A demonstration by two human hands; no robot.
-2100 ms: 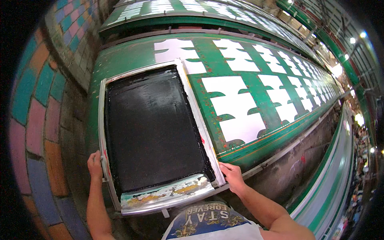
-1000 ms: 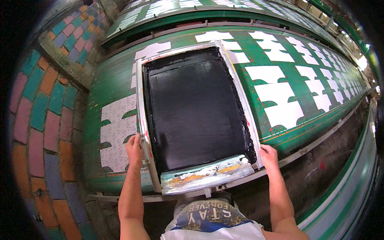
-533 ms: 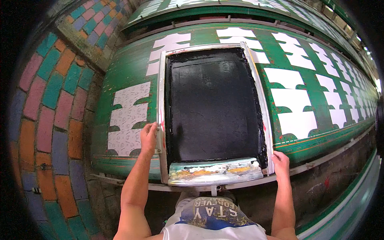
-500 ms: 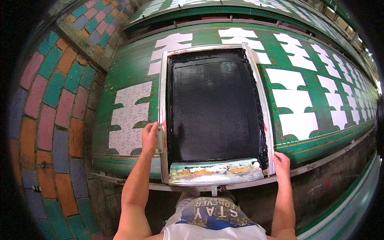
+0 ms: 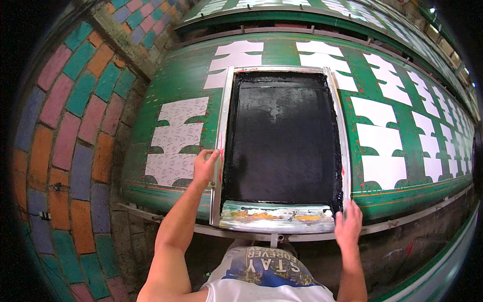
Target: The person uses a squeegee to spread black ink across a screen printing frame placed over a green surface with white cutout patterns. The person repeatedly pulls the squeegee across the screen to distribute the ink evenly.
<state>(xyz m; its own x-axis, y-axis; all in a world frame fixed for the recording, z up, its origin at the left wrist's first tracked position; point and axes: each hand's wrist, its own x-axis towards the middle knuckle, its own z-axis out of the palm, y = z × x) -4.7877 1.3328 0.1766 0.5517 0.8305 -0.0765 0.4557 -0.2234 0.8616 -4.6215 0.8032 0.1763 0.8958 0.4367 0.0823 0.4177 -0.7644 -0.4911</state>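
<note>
A large screen-printing frame (image 5: 220, 171) with pale metal rails lies in front of me on a long green table (image 5: 136, 173). Black ink (image 5: 282, 136) coats its mesh, and a scraped, paint-smeared board (image 5: 282, 214) spans its near end. My left hand (image 5: 204, 167) is closed at the left rail, beside a small metal bracket; its fingertips touch the edge. At the near right corner, my right hand (image 5: 348, 227) has thumb and fingers apart, over the end of the right rail. Whether it touches the rail is hard to tell.
White garment-shaped pieces (image 5: 378, 138) lie in rows along the table; those on the left (image 5: 176, 128) bear a grey pattern. A metal rail (image 5: 402, 220) runs along the near edge. Coloured brick paving (image 5: 80, 146) is at left, and another green table (image 5: 241, 17) stands beyond.
The view has shifted, so the frame and table appear a little further right. My right hand has slid down from the outer side of the right rail to its near corner, fingers spreading.
</note>
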